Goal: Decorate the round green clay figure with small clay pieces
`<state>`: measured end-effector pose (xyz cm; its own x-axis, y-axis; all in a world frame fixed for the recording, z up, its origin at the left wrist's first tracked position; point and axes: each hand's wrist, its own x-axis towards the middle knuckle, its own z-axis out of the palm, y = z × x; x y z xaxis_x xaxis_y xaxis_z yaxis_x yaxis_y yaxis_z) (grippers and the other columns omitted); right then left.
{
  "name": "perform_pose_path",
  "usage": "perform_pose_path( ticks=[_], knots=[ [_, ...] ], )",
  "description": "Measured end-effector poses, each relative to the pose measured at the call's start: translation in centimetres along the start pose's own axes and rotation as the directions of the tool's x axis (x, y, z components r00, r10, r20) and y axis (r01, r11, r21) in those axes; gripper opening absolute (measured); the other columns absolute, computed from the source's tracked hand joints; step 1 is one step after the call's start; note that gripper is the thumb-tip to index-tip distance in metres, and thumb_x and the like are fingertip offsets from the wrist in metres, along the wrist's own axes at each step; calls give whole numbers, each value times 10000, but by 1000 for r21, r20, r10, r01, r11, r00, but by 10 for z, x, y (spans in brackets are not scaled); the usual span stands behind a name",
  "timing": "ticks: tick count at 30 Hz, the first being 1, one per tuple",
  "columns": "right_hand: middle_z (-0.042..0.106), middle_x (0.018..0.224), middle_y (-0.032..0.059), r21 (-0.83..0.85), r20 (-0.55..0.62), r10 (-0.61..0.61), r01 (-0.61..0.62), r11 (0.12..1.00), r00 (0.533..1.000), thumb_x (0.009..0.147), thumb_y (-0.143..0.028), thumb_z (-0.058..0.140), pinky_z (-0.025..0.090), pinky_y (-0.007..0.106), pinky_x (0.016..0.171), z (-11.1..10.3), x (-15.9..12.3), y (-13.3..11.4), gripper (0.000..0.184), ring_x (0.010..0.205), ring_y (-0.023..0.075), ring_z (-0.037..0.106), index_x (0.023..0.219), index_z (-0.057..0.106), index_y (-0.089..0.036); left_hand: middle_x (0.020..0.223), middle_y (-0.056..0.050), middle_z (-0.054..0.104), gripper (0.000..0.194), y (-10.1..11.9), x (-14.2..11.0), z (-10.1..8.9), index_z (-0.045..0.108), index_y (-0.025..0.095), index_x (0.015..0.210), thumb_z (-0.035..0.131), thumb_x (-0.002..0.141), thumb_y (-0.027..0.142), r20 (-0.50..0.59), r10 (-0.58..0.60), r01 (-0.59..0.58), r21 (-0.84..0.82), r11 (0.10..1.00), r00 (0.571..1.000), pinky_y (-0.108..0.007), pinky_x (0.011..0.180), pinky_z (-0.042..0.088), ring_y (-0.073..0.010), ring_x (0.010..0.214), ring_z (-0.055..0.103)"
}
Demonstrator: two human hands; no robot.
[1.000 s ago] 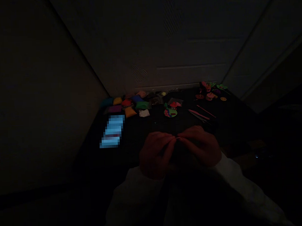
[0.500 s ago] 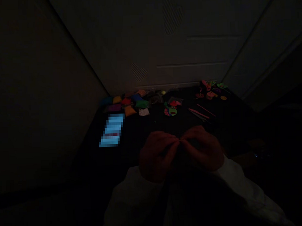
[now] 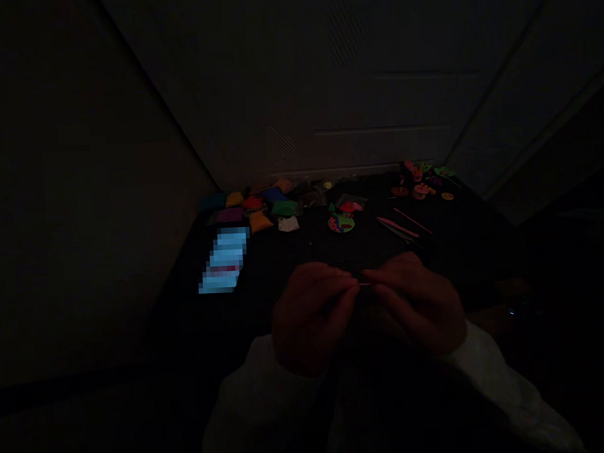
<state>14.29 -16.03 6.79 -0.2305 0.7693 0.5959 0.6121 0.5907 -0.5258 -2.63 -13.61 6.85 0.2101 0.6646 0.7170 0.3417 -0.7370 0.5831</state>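
In the dim light my left hand [image 3: 313, 317] and my right hand [image 3: 420, 305] face each other above the front of the dark table. A thin pale strand [image 3: 365, 284] spans the small gap between their fingertips, pinched at both ends. What it is made of is too dark to make out. Beyond the hands lies a round green piece [image 3: 342, 223] with pink, blue and red shapes on it. A tiny green bit [image 3: 310, 243] rests on the table ahead of my left hand.
A lit, blurred phone [image 3: 224, 260] lies at the left. Coloured packets, such as a green one [image 3: 284, 208] and a white one [image 3: 288, 224], line the back. Pink tools [image 3: 398, 226] lie to the right, with small coloured figures [image 3: 420, 191] behind. A wall [image 3: 377, 103] closes off the rear.
The fingertips came together over the strand half a second ago. Now my right hand has drawn away to the right, and more of the strand shows between them.
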Motion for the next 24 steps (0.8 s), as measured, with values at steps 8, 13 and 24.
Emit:
perform_pose_path(
  ticks=[8, 13, 24],
  knots=[
    [613, 862, 20, -1, 15, -2, 2, 1000, 1000, 749, -180, 515, 390, 344, 748, -2, 3, -5, 238, 822, 144, 540, 981, 560, -212, 761, -27, 613, 144, 6, 4, -1, 601, 153, 749, 605, 625, 79, -12, 10, -10, 39, 999, 1000, -263, 690, 500, -125, 767, 564],
    [614, 836, 14, 6, -18, 18, -18, 1000, 1000, 733, -168, 540, 402, 339, 725, -1, 3, -6, 210, 798, 143, 539, 937, 568, -208, 766, -22, 615, 154, 8, 4, -2, 597, 158, 751, 611, 620, 80, -18, 26, -25, 48, 999, 1000, -260, 697, 501, -125, 769, 566],
    [609, 830, 17, 58, -69, 38, -34, 998, 997, 715, -142, 545, 413, 335, 720, 0, 3, -12, 241, 788, 147, 534, 945, 568, -213, 756, -23, 605, 164, 15, 5, -2, 586, 155, 746, 615, 611, 67, -56, 21, -19, 36, 999, 998, -263, 669, 510, -123, 751, 564]
  ],
)
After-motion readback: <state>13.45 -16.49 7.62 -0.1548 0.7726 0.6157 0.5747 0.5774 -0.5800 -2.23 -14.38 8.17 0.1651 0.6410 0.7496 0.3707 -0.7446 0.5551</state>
